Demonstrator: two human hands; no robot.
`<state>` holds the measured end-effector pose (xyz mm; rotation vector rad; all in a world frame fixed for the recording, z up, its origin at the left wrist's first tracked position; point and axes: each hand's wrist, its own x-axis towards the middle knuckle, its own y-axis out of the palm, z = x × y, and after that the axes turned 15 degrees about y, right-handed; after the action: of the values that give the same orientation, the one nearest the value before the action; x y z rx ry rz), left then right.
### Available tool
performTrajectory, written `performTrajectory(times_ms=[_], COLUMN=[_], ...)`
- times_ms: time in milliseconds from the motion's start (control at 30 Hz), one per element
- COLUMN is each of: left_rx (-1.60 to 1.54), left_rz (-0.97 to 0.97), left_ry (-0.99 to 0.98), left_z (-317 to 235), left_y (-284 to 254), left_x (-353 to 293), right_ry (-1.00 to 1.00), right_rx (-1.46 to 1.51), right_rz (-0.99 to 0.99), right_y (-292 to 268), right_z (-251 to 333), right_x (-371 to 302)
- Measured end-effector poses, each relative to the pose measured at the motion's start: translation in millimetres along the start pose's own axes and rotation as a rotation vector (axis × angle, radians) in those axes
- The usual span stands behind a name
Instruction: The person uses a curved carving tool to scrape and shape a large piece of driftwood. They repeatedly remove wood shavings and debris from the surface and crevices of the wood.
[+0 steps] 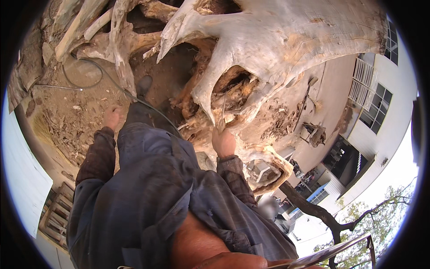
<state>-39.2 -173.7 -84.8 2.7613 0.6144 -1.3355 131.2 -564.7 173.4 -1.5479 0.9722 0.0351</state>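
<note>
My right hand (224, 143) is closed around a slim tool with a thin, straight shaft (224, 104); its exact kind is too small to make out. The shaft points into a hollow of a large, pale, weathered tree root (277, 40). Brown, rough, crumbly wood (237, 92) shows inside this hollow. My left hand (113, 116) hangs low beside my left leg, away from the root and above the dirt. Its fingers are too indistinct to show whether they are curled or apart.
A dark hose or cable (157, 110) runs across my legs and loops on the dirt at left. More root limbs (117, 49) stand at the far left. A long-handled shovel (309, 92) lies right of the root. Wood chips (284, 123) litter the ground near a white building (398, 103).
</note>
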Motion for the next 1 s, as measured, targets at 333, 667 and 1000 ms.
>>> performTrajectory(times_ms=[333,667,1000], left_rx=[0.014,-0.105,-0.233], left_rz=[-0.022,0.000,0.143], left_ry=[-0.085,0.144,0.142], left_z=[19.2,-79.2,-95.4], left_y=[-8.2,43.5,74.6], left_x=[-19.0,-30.4,-50.4], right_ry=[-0.010,-0.010,-0.006], right_rx=[-0.070,-0.036,-0.075], right_rz=[-0.123,-0.059,-0.082], right_y=[21.0,12.3,-4.9], right_z=[12.2,11.7,20.0], right_x=[6.1,-12.3,-19.2])
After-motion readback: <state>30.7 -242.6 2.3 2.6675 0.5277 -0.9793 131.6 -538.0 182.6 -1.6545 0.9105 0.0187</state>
